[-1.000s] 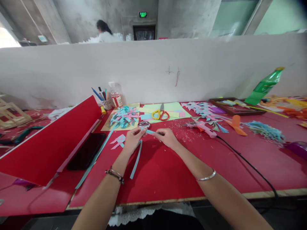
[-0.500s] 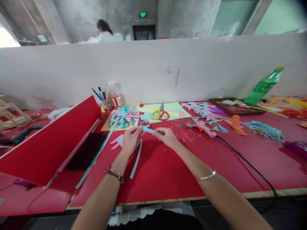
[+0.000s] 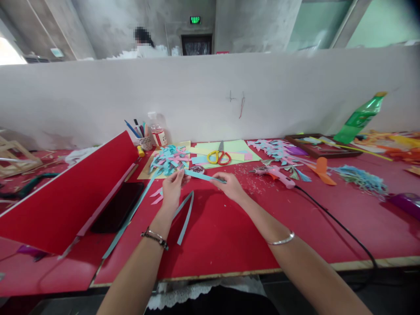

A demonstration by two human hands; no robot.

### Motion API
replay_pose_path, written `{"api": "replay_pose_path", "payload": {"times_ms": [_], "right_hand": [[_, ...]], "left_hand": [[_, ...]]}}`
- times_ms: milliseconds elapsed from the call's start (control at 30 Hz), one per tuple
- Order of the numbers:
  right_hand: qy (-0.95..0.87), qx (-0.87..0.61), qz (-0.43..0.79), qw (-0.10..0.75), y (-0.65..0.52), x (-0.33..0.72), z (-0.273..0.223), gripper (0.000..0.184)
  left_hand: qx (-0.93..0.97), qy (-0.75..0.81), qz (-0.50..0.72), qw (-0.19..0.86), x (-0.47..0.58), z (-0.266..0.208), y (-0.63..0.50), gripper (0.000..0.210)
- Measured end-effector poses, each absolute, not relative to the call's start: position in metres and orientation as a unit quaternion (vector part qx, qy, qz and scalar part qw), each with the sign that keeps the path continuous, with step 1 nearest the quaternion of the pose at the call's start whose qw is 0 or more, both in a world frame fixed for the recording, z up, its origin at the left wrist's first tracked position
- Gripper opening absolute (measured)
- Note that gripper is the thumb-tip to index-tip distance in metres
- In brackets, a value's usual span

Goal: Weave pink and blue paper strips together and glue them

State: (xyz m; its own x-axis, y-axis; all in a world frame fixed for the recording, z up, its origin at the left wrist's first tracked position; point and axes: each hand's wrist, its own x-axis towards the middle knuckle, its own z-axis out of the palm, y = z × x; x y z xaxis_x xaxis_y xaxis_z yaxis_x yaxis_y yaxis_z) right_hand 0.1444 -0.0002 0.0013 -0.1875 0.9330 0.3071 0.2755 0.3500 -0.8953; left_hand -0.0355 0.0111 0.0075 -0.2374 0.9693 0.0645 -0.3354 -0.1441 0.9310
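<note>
A light blue paper strip (image 3: 201,176) is stretched between my two hands above the red table. My left hand (image 3: 173,186) pinches it at one end, and the strip's loose tail hangs down, bent, to the right of that wrist. Closed on the other end is my right hand (image 3: 228,184), its fingers pressed together. Just behind the strip lies a round patterned disc (image 3: 197,169). Pink paper pieces (image 3: 156,197) rest on the table, partly covered by my left hand. A heap of blue and pink paper bits (image 3: 169,159) lies beyond it.
Scissors (image 3: 219,156) with yellow and red handles lie on pale paper sheets. A pink glue gun (image 3: 278,176) with a black cord is at the right. A red board (image 3: 75,192) leans beside a dark phone (image 3: 120,208) at the left. A tilted green bottle (image 3: 361,118) stands far right.
My left hand has moved left, away from my right hand, so a longer stretch of the blue strip shows between them. My right hand has barely moved.
</note>
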Motion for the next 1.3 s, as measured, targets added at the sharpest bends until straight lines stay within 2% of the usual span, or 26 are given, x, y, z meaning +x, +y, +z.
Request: {"api": "replay_pose_path", "payload": {"times_ms": [167, 500, 633, 767, 833, 1100, 1300], "right_hand": [[-0.675, -0.441, 0.347, 0.480, 0.004, 0.147, -0.002, 0.024], [-0.616, -0.415, 0.453, 0.493, 0.007, 0.146, -0.001, 0.028], [-0.628, -0.369, 0.485, 0.484, 0.003, 0.146, 0.000, 0.036], [-0.638, -0.306, 0.553, 0.440, 0.000, 0.146, -0.001, 0.047], [-0.641, -0.299, 0.555, 0.438, -0.001, 0.145, -0.001, 0.043], [-0.617, -0.420, 0.487, 0.454, 0.004, 0.144, -0.004, 0.024], [-0.619, -0.413, 0.478, 0.467, 0.006, 0.148, -0.005, 0.025]], "left_hand": [[0.323, 0.417, 0.705, 0.474, -0.040, 0.008, 0.015, 0.030], [0.325, 0.418, 0.703, 0.474, -0.039, 0.007, 0.015, 0.029], [0.359, 0.429, 0.693, 0.455, -0.037, 0.007, 0.013, 0.029], [0.388, 0.439, 0.684, 0.434, -0.036, 0.007, 0.013, 0.028], [0.401, 0.445, 0.675, 0.430, -0.036, 0.006, 0.012, 0.028], [0.425, 0.444, 0.661, 0.431, -0.034, 0.007, 0.012, 0.028], [0.409, 0.448, 0.670, 0.429, -0.036, 0.009, 0.011, 0.028]]}}
